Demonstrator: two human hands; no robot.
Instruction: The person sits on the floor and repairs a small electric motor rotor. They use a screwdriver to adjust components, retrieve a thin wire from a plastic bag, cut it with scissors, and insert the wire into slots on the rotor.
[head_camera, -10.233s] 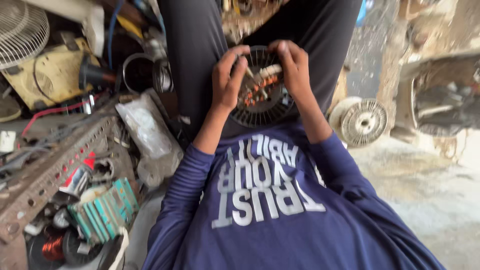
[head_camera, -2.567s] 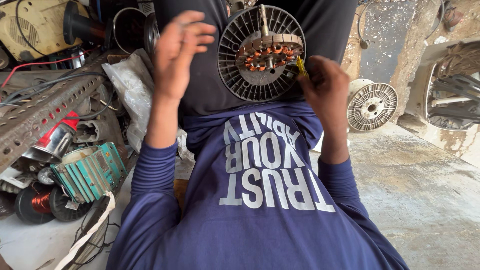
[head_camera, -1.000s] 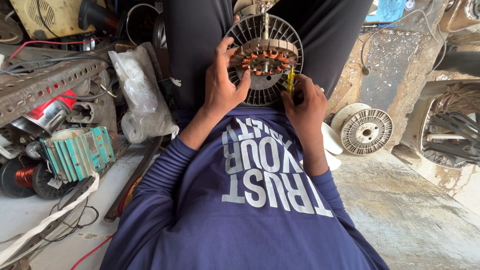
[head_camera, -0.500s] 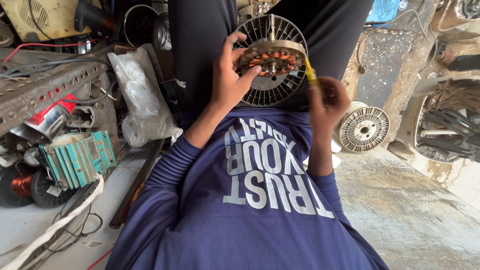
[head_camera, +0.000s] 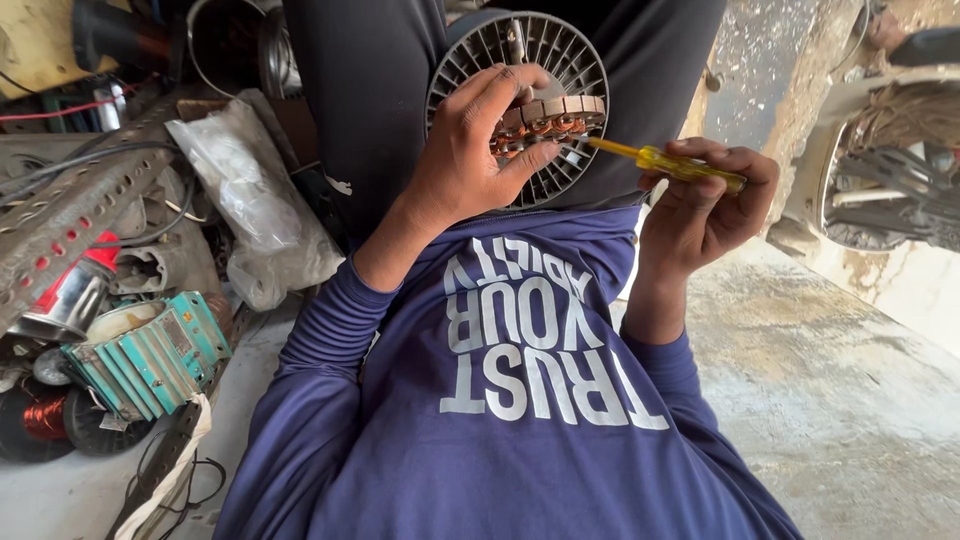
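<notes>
Cluttered workshop floor surrounds us, with one round fan motor resting on our lap. Since half a second ago our right hand has drawn back to the motor's right, its fingers closed around one yellow-handled screwdriver whose tip touches the copper windings. Our left hand stays clamped over the motor. Left of the motor lie one crumpled clear plastic bag and one teal ribbed block.

clear plastic bag | crumpled, left of leg, on clutter
</notes>
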